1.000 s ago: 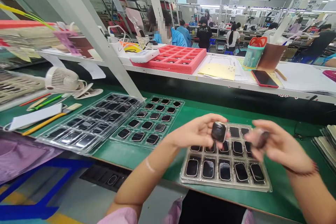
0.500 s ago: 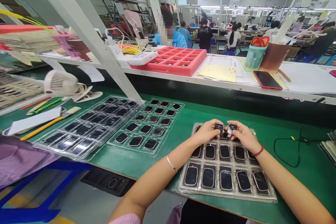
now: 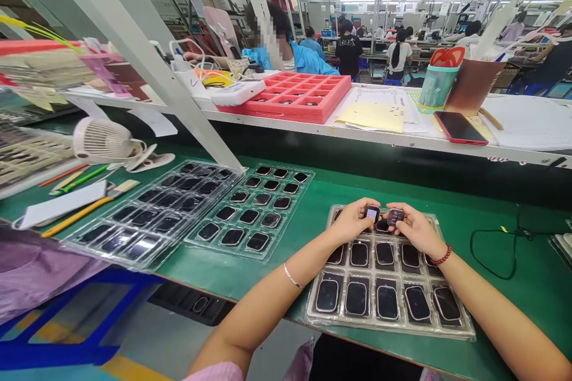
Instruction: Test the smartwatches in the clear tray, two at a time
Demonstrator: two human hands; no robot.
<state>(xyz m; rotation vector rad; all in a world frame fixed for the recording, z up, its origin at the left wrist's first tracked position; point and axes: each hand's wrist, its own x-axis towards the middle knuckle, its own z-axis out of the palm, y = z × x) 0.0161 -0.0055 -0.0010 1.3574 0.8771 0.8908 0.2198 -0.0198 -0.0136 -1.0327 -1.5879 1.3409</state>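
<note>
My left hand (image 3: 354,221) pinches a small square smartwatch body (image 3: 372,213) without a strap, and its face shows a lit pattern. In my right hand (image 3: 416,229) is a second strapless smartwatch body (image 3: 395,216), dark with faint marks on its face. Both are held side by side, a little apart, over the far part of a clear plastic tray (image 3: 393,328). That tray holds rows of similar dark-faced watch bodies (image 3: 356,297). My hands hide part of its far rows.
Left of my arms lie another tray (image 3: 268,259) of watch bodies and a stack of filled clear trays (image 3: 147,265). A white fan (image 3: 105,140) and a brush (image 3: 84,214) are beyond. A shelf carries a red foam tray (image 3: 308,113) and a phone (image 3: 461,128). A black cable (image 3: 491,230) lies right.
The watch face in my left hand now shows a bright pattern. The one in my right hand has lost its white glare. Across the shelf, a person in blue has leaned left.
</note>
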